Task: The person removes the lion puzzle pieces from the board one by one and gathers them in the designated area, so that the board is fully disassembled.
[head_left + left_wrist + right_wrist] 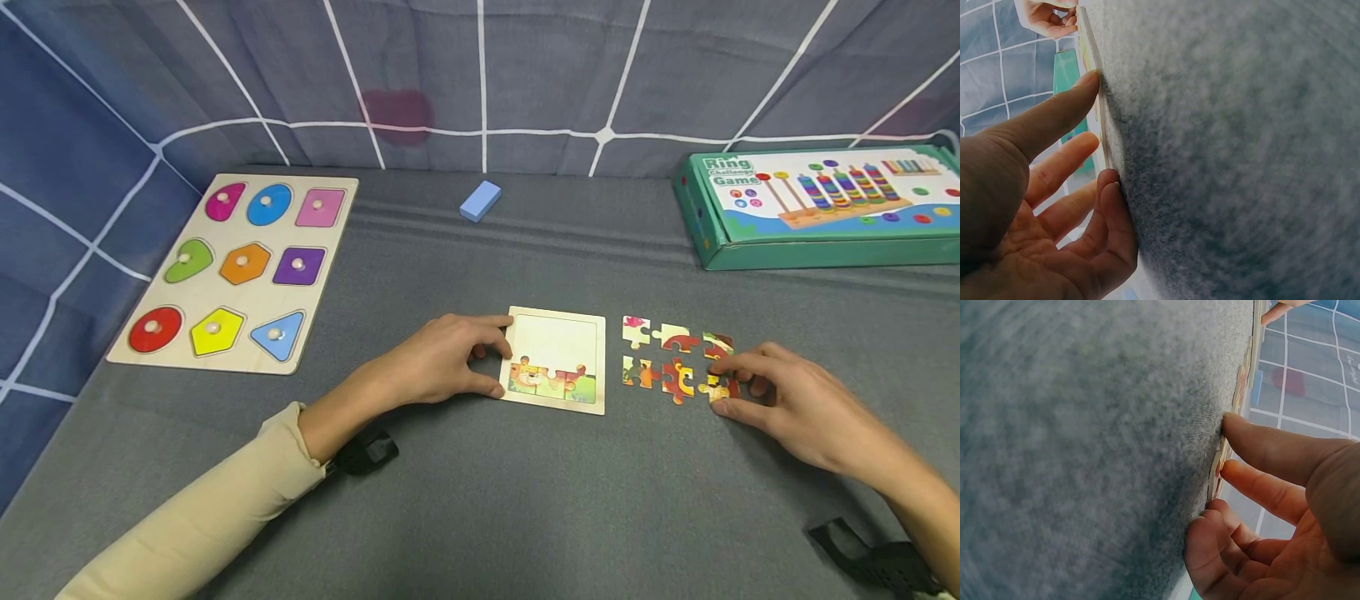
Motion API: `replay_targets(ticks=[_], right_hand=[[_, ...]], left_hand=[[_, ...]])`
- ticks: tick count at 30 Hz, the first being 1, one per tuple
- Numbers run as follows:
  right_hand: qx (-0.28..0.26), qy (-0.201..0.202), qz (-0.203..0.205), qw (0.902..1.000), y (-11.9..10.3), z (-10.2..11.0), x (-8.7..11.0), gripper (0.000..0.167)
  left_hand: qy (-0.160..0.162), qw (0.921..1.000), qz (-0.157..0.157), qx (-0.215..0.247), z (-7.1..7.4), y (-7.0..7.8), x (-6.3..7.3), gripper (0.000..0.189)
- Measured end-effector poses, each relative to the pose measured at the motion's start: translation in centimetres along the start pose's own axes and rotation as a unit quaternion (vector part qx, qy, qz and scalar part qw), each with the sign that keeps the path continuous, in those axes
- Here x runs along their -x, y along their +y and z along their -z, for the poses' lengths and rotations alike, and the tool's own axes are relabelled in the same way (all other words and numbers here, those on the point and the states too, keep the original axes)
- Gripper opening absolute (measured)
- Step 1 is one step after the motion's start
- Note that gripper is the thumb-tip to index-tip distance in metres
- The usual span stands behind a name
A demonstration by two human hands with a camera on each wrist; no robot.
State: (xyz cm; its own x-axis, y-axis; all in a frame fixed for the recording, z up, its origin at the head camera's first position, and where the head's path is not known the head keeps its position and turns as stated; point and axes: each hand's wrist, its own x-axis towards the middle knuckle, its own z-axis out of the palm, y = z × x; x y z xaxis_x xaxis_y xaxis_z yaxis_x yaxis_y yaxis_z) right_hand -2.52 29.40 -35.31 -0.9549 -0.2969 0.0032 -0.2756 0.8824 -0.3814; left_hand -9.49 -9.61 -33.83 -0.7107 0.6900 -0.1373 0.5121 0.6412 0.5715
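Note:
A square wooden puzzle tray (553,333) lies flat in the middle of the table, with joined jigsaw pieces (551,382) along its lower part. My left hand (450,358) rests against the tray's left edge, thumb by the lower corner and fingers further up. To the right of the tray, loose jigsaw pieces (678,379) are laid out in two rows. With thumb and index finger, my right hand (798,408) pinches a yellow-and-red puzzle piece (716,388) at the near right end. In the right wrist view its thumb (1266,440) is low against the cloth.
A shape-knob board (213,296) with coloured pegged shapes lies at the left. At the back stands a small blue block (480,201). The green Ring Challenge Game box (817,250) occupies the back right. A gridded cloth (450,67) hangs behind the grey table.

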Motion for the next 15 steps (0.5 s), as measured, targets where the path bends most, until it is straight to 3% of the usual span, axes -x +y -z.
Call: replay_targets(ticks=[10, 15], right_hand=[[-0.005, 0.005, -0.002, 1.0, -0.2, 0.0, -0.1, 0.035], [-0.029, 0.019, -0.006, 0.9994, -1.3, 0.5, -0.3, 0.037]], left_hand=[[-0.003, 1.0, 0.004, 0.0, 0.1, 0.1, 0.0, 0.038], [-0.001, 1.0, -0.001, -0.002, 0.1, 0.1, 0.0, 0.038]])
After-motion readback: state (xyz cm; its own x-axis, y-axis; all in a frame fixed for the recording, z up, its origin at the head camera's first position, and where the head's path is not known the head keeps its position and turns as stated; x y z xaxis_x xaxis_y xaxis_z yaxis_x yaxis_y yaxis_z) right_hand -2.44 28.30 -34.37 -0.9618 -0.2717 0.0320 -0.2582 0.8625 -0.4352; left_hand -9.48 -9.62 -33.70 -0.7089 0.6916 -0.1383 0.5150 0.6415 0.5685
